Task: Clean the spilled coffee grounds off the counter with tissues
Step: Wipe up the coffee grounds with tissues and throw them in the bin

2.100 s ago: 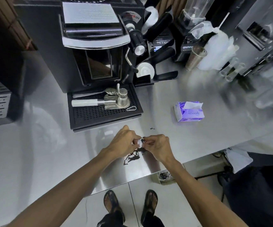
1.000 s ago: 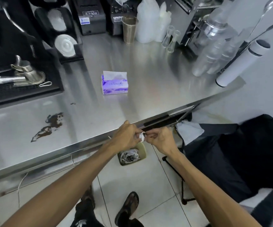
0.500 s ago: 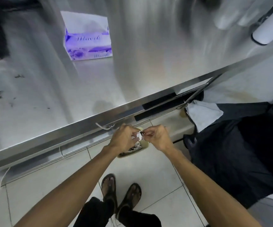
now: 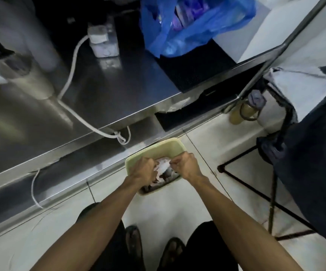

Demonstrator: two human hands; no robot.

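A crumpled white tissue [image 4: 163,164] is stretched between my two hands, low over a pale green waste bin [image 4: 159,148] that stands on the tiled floor. My left hand [image 4: 143,170] pinches the tissue's left side and my right hand [image 4: 186,165] pinches its right side. Inside the bin lie other used tissues, partly hidden by my hands. The counter top, the spilled grounds and the tissue box are out of view.
A steel lower shelf [image 4: 103,98] runs across the view above the bin, with a white cable [image 4: 74,61], a white adapter [image 4: 102,41] and a blue plastic bag [image 4: 189,22] on it. A black metal stand [image 4: 271,192] and dark fabric [image 4: 314,173] are to the right. My sandalled feet [image 4: 152,249] are below.
My hands carried the tissue from the counter down over the edge to the bin. My view dropped from the counter top to the lower shelf and floor. The tissue looks spread wider now.
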